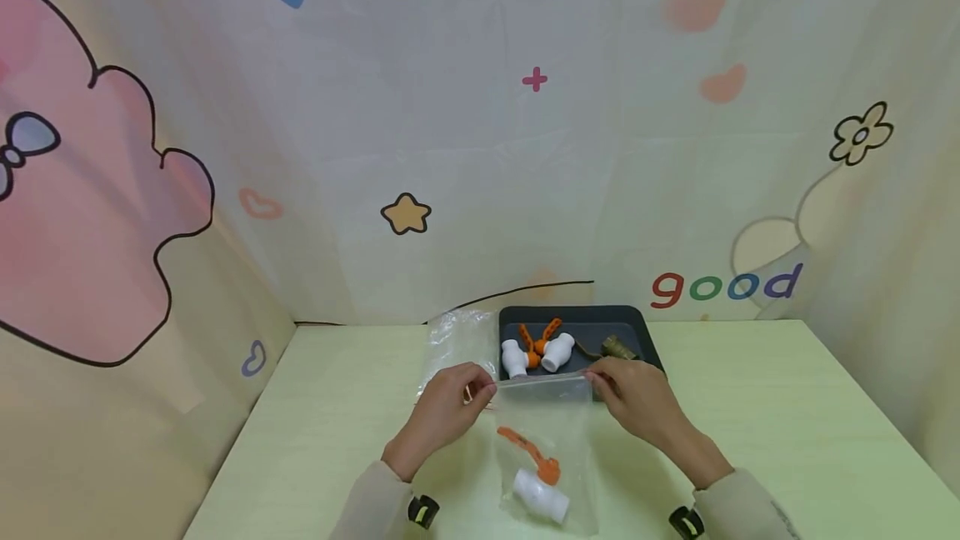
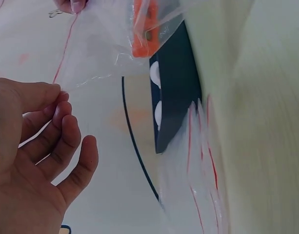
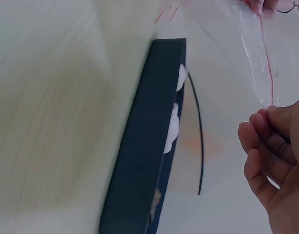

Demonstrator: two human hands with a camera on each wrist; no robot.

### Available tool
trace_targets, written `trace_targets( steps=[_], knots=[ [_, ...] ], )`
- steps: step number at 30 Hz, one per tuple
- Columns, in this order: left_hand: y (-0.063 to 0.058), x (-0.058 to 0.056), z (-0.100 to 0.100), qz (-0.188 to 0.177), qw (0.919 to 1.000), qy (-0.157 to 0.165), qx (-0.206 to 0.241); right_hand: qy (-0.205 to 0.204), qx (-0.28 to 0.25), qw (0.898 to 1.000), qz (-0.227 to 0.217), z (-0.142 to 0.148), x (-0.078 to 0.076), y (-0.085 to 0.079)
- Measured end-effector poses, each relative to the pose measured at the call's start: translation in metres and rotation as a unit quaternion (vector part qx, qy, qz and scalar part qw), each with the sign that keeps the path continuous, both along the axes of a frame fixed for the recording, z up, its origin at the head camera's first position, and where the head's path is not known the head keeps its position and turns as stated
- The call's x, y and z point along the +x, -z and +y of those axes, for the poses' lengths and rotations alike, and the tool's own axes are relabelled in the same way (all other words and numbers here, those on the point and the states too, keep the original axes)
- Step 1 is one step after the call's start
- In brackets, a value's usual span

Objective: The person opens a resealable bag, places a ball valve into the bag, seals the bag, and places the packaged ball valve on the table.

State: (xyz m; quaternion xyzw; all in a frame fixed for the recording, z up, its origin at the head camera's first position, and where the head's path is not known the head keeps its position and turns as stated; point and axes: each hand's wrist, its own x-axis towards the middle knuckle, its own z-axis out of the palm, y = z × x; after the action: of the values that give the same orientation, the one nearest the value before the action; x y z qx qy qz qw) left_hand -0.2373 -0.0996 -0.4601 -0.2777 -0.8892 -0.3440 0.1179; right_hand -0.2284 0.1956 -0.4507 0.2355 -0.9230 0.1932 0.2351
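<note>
A clear plastic zip bag (image 1: 543, 411) hangs between the two hands, its top edge stretched level. Inside, near the bottom, lies a white plastic ball valve (image 1: 542, 497) with an orange lever handle (image 1: 525, 445). My left hand (image 1: 448, 408) pinches the bag's upper left corner between thumb and index finger, the other fingers loosely bent in the left wrist view. At the upper right corner, my right hand (image 1: 639, 400) pinches the same edge with thumb and fingertips. A red seal line (image 3: 269, 63) runs along that edge in the right wrist view.
Behind the hands, a dark tray (image 1: 592, 319) contains two more white valves (image 1: 558, 352) with orange handles and a brownish cylindrical piece (image 1: 618, 347). Left of it lies a pile of clear bags (image 1: 459, 336) with red lines. A printed curtain (image 1: 480, 148) hangs behind the table (image 1: 757, 407).
</note>
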Motion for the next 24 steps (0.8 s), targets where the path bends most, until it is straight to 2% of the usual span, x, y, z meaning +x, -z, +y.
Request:
trace_targets(
  steps=[5,10,17,24],
  knots=[
    [0.008,-0.015,0.002,-0.014,0.9997,-0.016,-0.015,0.020,0.011,0.999,-0.041,-0.003,-0.019,0.009],
    [0.015,-0.025,0.006,-0.015,0.9989,-0.026,-0.034,0.042,0.013,0.997,-0.059,-0.005,-0.031,0.019],
    [0.022,-0.029,0.011,-0.035,0.9967,-0.034,-0.064,0.065,0.009,0.992,-0.110,-0.004,-0.034,0.026],
    [0.029,-0.029,0.008,-0.037,0.9958,-0.044,-0.071,0.067,-0.001,0.992,-0.108,-0.001,-0.031,0.029]
  ],
)
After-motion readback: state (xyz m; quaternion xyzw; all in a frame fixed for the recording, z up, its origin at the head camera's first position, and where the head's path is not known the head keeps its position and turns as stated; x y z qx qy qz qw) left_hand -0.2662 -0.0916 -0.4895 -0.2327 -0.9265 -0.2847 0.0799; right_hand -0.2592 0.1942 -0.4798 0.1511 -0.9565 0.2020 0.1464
